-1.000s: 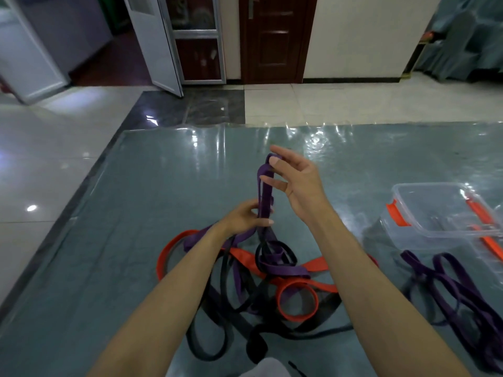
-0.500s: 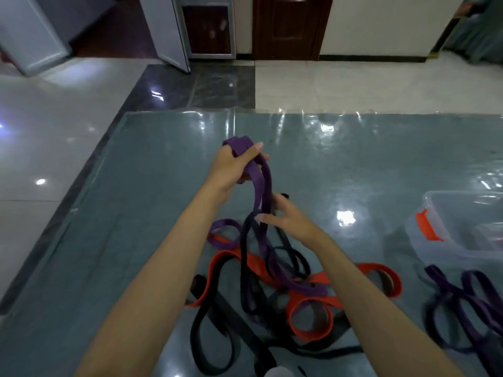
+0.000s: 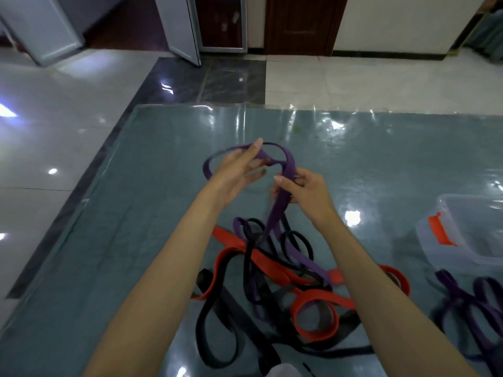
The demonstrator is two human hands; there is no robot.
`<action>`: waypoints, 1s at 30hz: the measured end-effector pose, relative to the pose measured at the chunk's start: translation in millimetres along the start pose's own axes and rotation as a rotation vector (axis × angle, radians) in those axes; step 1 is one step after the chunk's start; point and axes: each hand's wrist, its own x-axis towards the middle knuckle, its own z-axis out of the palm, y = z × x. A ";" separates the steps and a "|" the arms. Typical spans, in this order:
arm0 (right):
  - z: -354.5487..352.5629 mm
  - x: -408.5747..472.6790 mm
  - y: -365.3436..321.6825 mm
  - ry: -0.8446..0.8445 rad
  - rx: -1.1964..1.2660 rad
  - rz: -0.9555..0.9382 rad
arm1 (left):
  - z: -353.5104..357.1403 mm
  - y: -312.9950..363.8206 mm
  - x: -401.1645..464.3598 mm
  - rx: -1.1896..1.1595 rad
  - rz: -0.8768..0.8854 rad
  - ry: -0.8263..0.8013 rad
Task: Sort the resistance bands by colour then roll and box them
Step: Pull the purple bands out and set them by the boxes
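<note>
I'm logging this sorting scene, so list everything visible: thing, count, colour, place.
held band: one, purple, lifted between both hands
tangled bands: several, red, black, purple, heaped on the mat
sorted bands: a few, purple, near right
box: one, clear with a red clip, right edge
mat: one, grey-green, glossy, on the floor
doors: several, brown and white, far wall
left hand: holds the band's loop
right hand: pinches the band

Both forearms are bare from elbow to wrist, with no sleeves showing. The left hand (image 3: 235,175) and right hand (image 3: 304,193) wear no gloves, rings or watch.
</note>
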 end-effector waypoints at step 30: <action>-20.4 -92.1 -69.3 0.135 -0.190 -0.104 | 99.2 -31.9 -117.6 0.686 0.393 -0.227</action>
